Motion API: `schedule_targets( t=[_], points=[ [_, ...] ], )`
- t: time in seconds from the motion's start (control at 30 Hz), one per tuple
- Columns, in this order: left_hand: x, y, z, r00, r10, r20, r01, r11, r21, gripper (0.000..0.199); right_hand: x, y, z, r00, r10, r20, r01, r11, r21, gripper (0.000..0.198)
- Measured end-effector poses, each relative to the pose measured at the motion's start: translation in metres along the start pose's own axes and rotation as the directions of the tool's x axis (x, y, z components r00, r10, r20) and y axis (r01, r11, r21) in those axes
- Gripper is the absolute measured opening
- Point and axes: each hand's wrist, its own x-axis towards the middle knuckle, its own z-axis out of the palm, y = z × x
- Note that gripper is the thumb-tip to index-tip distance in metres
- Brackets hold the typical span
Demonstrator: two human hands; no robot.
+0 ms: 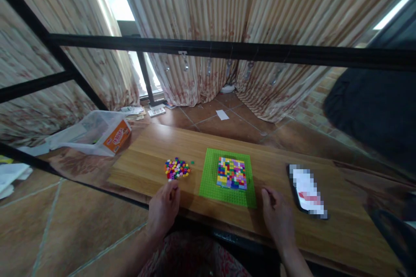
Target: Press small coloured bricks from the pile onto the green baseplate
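While the left hand (163,207) seems to pinch one brick beside the loose brick pile (177,168), the right hand (277,215) (loosely curled, holding nothing) rests on the surface (341,225) near the green baseplate (211,181).

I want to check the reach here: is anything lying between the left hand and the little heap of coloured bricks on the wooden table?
Nothing visible does. The left hand rests just below the heap of small coloured bricks, with only bare wooden table between them.
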Motion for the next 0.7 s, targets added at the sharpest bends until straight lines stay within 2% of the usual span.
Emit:
schedule_targets(
  t=[0.1,0.23,0.43,0.7],
  points=[
    [0.0,-0.017,-0.012,0.991,-0.13,0.022,0.129,0.991,0.028,0.016,-0.01,0.01,0.01,0.995,-0.092,0.041,0.094,0.993,-0.066,0.058],
    [0.003,-0.021,-0.014,0.979,-0.194,0.066,0.191,0.98,0.058,0.017,-0.021,0.02,0.019,0.981,-0.188,0.038,0.192,0.972,-0.136,0.064],
    [0.014,-0.013,-0.011,0.963,-0.24,0.126,0.227,0.968,0.106,0.023,-0.029,0.036,0.024,0.98,-0.181,0.083,0.188,0.978,-0.089,0.063],
    [0.026,-0.011,-0.003,0.957,-0.244,0.156,0.224,0.965,0.133,0.022,-0.039,0.035,0.028,0.991,-0.13,0.033,0.131,0.991,-0.036,0.054]
  ],
)
